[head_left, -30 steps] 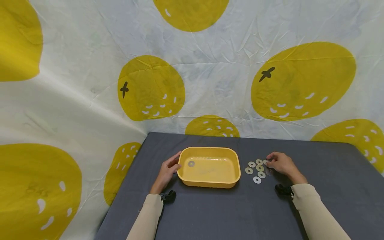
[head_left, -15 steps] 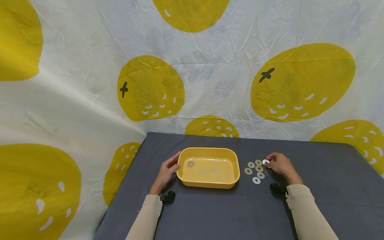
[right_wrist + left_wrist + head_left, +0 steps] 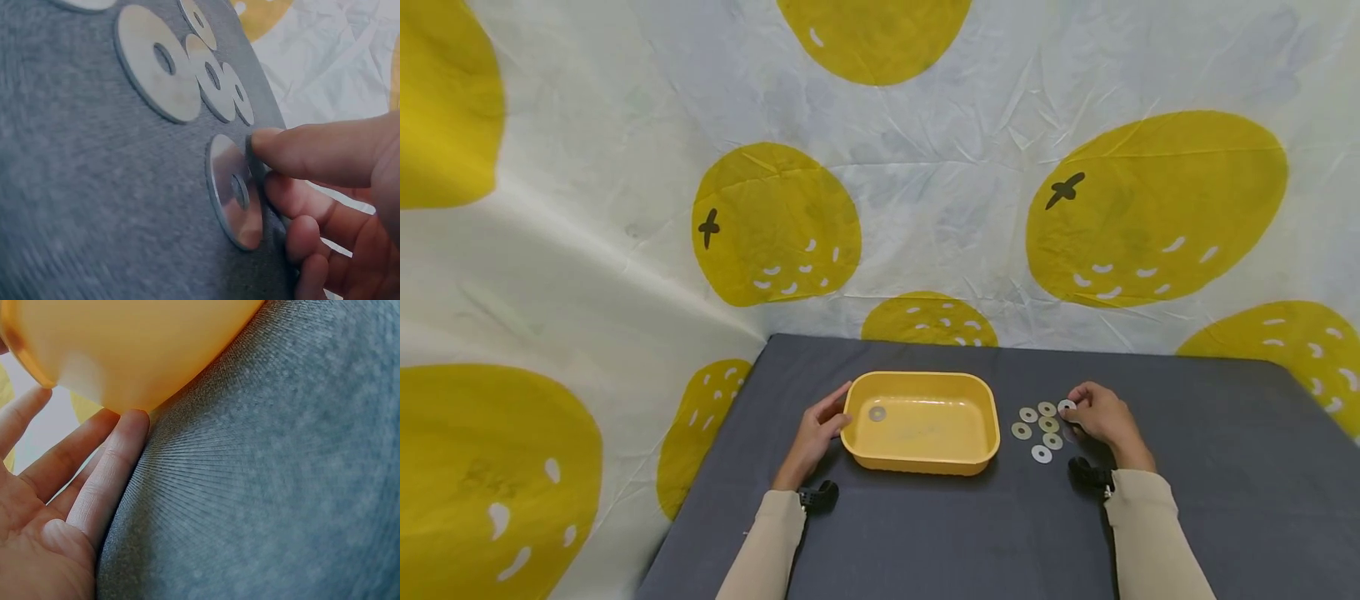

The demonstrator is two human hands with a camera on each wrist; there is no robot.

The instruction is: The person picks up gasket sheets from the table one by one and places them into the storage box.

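My left hand (image 3: 811,440) holds the left end of a yellow plastic tub (image 3: 925,461), its thumb at the rim. In the left wrist view, fingertips touch the tub's outer wall (image 3: 144,350). One flat metal washer (image 3: 877,413) lies inside, toward the left. Right of the tub, my right hand (image 3: 1105,417) pinches a washer (image 3: 1066,407) between thumb and fingers. The right wrist view shows that washer nearly edge-on at the thumb tip. A shiny washer (image 3: 234,194) lies on the cloth just beside the fingers, mostly covered by the hand in the head view.
Several more washers (image 3: 1048,425) lie in a loose group between the tub and my right hand. Dark grey cloth (image 3: 925,533) covers the table. A white sheet (image 3: 940,200) printed with yellow fruit hangs behind and on the left.
My right forearm has swung left while the fingertips stay near the same spot. The washer at those fingertips shows more fully. My left hand and the tub keep their places.
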